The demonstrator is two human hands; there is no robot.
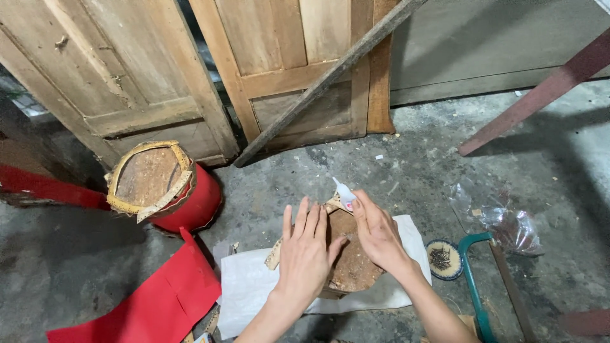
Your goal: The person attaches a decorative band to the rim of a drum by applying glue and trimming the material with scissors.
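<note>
Nearest to us, both forearms reach forward from the bottom edge over a white cloth sheet (254,286) spread on the grey concrete floor (413,165). Our left hand (306,251) is flat and open, fingers straight and close together, pressing palm-down on the left part of a round brown wooden piece (349,267) that lies on the sheet. Our right hand (376,232) bends at the wrist and pinches a small white squeeze bottle (345,192) between thumb and fingers, its thin nozzle pointing up and to the left, just above the far rim of the wooden piece. A pale patterned strip (274,254) juts out from under our left hand.

To the left lies a sheet of red paper (165,298). To the right we see a small round dish of dark nails (444,258), just beside a green-framed saw (473,279), with crumpled clear plastic (508,225) past them.

Further off on the left, a red-wrapped round wooden piece with a gold-trimmed rim (162,184) lies tilted. Behind it, old wooden door panels (286,70) lean upright, with a long wooden stick (324,82) slanting across them.
</note>
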